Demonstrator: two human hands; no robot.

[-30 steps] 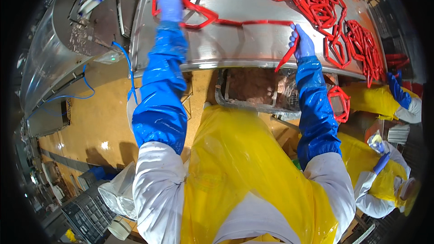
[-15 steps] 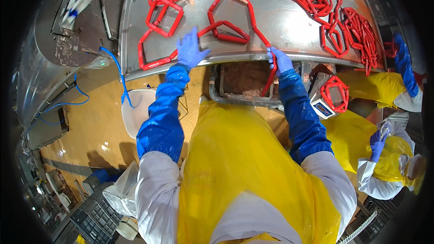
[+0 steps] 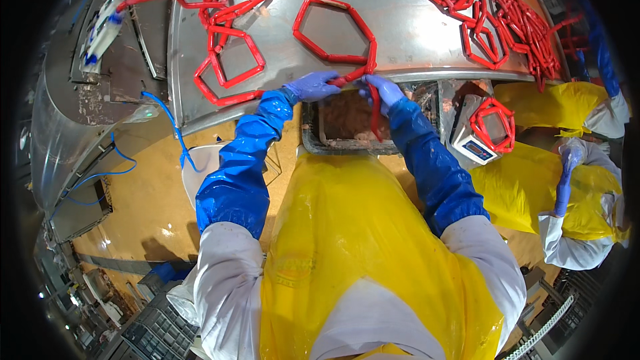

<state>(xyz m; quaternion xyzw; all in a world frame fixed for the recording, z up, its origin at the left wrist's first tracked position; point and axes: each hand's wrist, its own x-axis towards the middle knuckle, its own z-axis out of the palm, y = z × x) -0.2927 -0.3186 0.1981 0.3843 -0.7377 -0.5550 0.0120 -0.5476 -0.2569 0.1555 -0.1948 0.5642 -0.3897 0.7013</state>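
Note:
A long red sausage chain point(image 3: 333, 33) lies in looped links on the steel table point(image 3: 413, 27). My left hand point(image 3: 313, 85), in a blue glove, grips the chain at the table's near edge. My right hand point(image 3: 382, 90) holds the same chain just beside it, and a loose end point(image 3: 375, 115) hangs down from it over a grey tub point(image 3: 310, 130) of minced meat. Both forearms wear blue sleeves over a yellow apron.
More red links are piled at the far right of the table point(image 3: 493, 13). A small scale point(image 3: 477, 135) carries a coil of sausage. A co-worker in a yellow apron point(image 3: 567, 180) stands to my right. A machine with blue hoses point(image 3: 100, 93) is on the left.
Both hands have drawn back from the middle of the table to its near edge and come close together. The chain now lies in more loops, with an end hanging over the tub.

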